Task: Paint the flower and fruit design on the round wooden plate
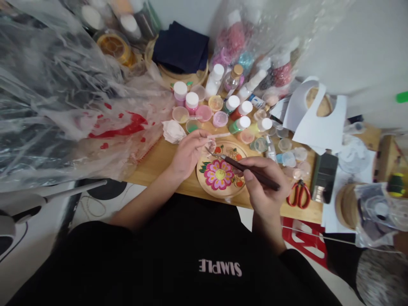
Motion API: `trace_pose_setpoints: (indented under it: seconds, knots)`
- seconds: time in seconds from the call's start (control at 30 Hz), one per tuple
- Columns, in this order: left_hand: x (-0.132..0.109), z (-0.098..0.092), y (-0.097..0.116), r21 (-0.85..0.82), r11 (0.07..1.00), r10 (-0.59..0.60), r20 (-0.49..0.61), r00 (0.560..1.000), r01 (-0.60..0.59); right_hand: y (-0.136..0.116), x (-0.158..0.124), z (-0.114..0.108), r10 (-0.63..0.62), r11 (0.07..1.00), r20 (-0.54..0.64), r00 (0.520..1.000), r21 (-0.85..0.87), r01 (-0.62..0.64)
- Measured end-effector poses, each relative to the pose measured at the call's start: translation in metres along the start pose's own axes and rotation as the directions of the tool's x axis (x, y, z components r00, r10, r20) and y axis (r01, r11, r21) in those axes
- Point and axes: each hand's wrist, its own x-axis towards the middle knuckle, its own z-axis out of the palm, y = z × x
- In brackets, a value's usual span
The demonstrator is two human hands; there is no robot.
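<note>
A round wooden disc (208, 188) painted with a pink and purple flower lies near the front edge of the wooden table (161, 163). My right hand (264, 187) is closed on a dark paintbrush (251, 172), and the brush tip touches the disc's upper left part. My left hand (189, 151) rests at the disc's upper left rim, fingers curled and pinching a thin pale stick (219, 136).
Several small paint bottles (191, 102) and little paint cups (204, 113) crowd the table behind the disc. A crumpled tissue (173, 130) lies at the left, red scissors (298, 194) at the right. Clear plastic sheeting (54, 93) covers the left side; white cut paper (318, 114) lies at the back right.
</note>
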Motion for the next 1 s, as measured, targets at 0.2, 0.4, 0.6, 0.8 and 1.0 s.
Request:
trace_pose_setpoints:
  seconds: [0.2, 0.4, 0.6, 0.8, 1.0]
  knots:
    - [-0.001, -0.002, -0.001, 0.021, 1.000, 0.012, -0.001, 1.000, -0.012, -0.002, 0.003, 0.002, 0.018, 0.999, -0.091, 0.996, 0.040, -0.014]
    - [-0.001, 0.001, 0.000, -0.013, 1.000, -0.013, 0.012, 1.000, 0.014, -0.008, 0.003, 0.007, -0.038, 0.998, -0.183, 0.982, -0.047, 0.030]
    - [-0.002, 0.003, 0.001, -0.024, 1.000, -0.005, -0.018, 1.000, 0.004, -0.004, -0.002, 0.013, -0.168, 0.979, -0.144, 0.975, -0.141, 0.148]
    - [-0.005, 0.004, 0.001, 0.040, 0.997, 0.061, -0.002, 0.998, -0.061, 0.005, -0.007, 0.013, -0.150, 0.985, -0.192, 0.970, -0.109, 0.131]
    - [-0.005, 0.006, 0.002, 0.048, 0.995, 0.085, 0.016, 0.996, -0.086, 0.008, -0.006, 0.016, -0.010, 1.000, -0.242, 0.970, 0.026, 0.016]
